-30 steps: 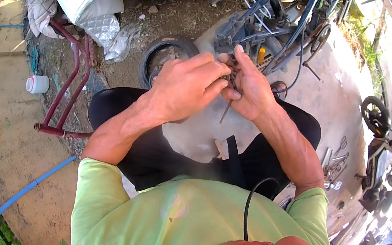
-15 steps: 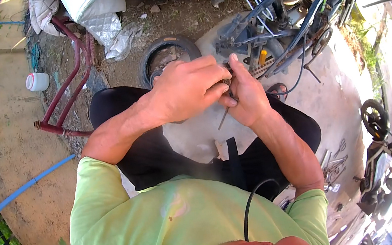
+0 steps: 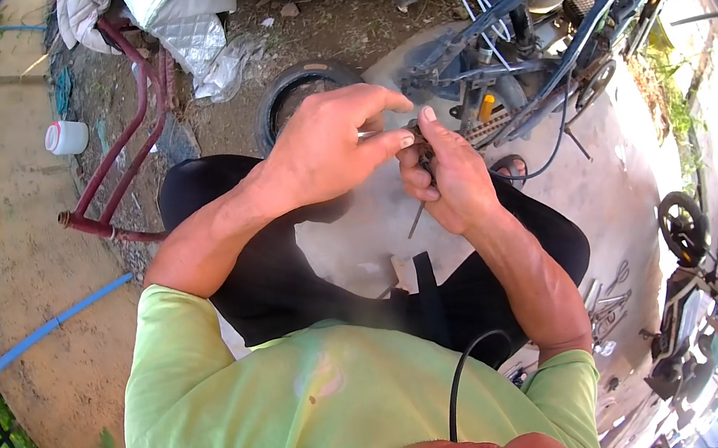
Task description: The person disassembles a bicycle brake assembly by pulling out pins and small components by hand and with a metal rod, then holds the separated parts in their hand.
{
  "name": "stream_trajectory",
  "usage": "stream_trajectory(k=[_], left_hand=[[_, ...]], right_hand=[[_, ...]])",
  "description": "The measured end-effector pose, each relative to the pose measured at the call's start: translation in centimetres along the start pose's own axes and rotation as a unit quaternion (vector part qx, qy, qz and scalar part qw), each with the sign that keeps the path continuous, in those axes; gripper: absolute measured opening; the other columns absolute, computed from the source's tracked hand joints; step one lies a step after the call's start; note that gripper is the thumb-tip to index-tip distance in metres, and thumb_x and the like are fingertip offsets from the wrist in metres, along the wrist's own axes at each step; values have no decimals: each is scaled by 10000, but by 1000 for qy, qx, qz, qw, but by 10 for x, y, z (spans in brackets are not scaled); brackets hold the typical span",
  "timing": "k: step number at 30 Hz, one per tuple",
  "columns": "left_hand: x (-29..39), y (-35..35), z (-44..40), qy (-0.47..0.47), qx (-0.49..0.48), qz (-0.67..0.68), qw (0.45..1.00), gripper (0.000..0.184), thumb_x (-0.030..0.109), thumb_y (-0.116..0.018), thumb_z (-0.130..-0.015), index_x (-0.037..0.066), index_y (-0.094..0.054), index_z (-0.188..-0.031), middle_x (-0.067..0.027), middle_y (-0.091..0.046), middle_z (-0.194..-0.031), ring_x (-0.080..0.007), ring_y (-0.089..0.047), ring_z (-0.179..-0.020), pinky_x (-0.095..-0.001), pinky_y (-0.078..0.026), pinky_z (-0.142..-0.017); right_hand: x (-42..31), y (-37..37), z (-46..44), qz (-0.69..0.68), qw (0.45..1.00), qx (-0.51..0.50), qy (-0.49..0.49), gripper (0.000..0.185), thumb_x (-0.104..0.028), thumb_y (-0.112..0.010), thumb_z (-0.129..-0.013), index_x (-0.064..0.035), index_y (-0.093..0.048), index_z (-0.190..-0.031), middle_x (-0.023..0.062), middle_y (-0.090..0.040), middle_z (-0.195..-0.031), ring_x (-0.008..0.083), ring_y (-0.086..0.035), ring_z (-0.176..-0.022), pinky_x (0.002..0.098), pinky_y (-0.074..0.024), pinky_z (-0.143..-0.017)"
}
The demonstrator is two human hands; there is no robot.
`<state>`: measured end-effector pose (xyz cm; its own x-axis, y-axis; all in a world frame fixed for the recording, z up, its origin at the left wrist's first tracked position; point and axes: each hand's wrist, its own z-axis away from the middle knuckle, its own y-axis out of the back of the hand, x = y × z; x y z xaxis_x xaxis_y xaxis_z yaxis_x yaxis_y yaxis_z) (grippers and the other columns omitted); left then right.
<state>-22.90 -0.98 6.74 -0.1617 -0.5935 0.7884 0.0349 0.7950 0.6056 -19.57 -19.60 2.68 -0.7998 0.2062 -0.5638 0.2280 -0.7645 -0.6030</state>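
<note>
My right hand point(image 3: 457, 177) has its fingers curled around a small dark metal part point(image 3: 424, 154), its thumb lying along the top. From below those fingers sticks out a thin rod point(image 3: 416, 220); whether it belongs to the part is hidden. My left hand point(image 3: 326, 148) is just left of it, back upward, index finger and thumb spread apart. The left thumb tip is at the edge of the part, and nothing shows gripped between thumb and index finger. Both hands are above the space between my bent knees.
Ahead lies a black tyre point(image 3: 277, 99). A dark bike-like frame point(image 3: 571, 42) with cables stands front right, a maroon tubular frame point(image 3: 149, 134) front left. Metal tools point(image 3: 607, 305) lie at right, near a motorcycle point(image 3: 691, 298). A white jar point(image 3: 66, 137) and blue pipe point(image 3: 51, 326) are left.
My left index finger has lifted off the small part and spread away from the thumb. The right hand's fingers have curled in closer around the part. The view has shifted slightly.
</note>
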Motion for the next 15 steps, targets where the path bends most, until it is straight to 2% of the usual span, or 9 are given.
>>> stream_trajectory(k=[1, 4, 7, 10, 13, 15], left_hand=[[-2, 1, -1, 38, -30, 40, 998, 282, 120, -760, -887, 30, -691, -1145, -65, -642, -741, -109, -578, -642, -303, -488, -589], [0, 6, -3, 140, -97, 104, 980, 312, 187, -728, -891, 21, -697, -1154, -121, -721, -816, -183, -648, -677, -346, -512, -652], [-13, 4, -3, 150, -106, 174, 967, 289, 180, -720, -897, 18, -710, -1136, -97, -734, -836, -124, -634, -707, -326, -503, -662], [-12, 6, -6, 159, -127, 190, 960, 255, 169, -713, -901, 18, -725, -1106, -85, -738, -856, -107, -627, -735, -316, -503, -682], [-18, 3, -7, 140, -143, 239, 950, 218, 130, -699, -941, -20, -705, -1099, -15, -665, -820, -69, -567, -746, -258, -462, -656], [-25, -4, -6, 145, -138, 281, 939, 199, 124, -688, -947, -18, -709, -1086, -21, -660, -808, -62, -544, -693, -246, -435, -601]], right_hand=[[-1, 1, 0, 7, 1000, -3, -2, 403, -427, -451, -1087, -68, -557, -935, 11, -490, -763, 83, -388, -589, 221, -272, -476], [-4, 2, 0, 22, 1000, -14, -6, 409, -433, -462, -1082, -65, -560, -934, 12, -493, -751, 78, -384, -576, 225, -276, -477], [-6, 1, 1, 54, 998, -19, -6, 431, -444, -474, -1076, -50, -573, -932, 12, -497, -746, 74, -372, -565, 231, -275, -477], [-8, 4, 2, 114, 993, -23, 2, 457, -450, -489, -1070, -26, -595, -937, 9, -499, -741, 73, -356, -559, 233, -263, -475], [-6, 5, 3, 148, 989, -20, 12, 485, -455, -482, -1071, -7, -617, -944, 6, -491, -718, 74, -338, -552, 232, -248, -475], [-7, 4, 4, 148, 989, -10, 6, 524, -477, -458, -1071, 3, -626, -948, 8, -486, -702, 77, -331, -545, 231, -243, -474]])
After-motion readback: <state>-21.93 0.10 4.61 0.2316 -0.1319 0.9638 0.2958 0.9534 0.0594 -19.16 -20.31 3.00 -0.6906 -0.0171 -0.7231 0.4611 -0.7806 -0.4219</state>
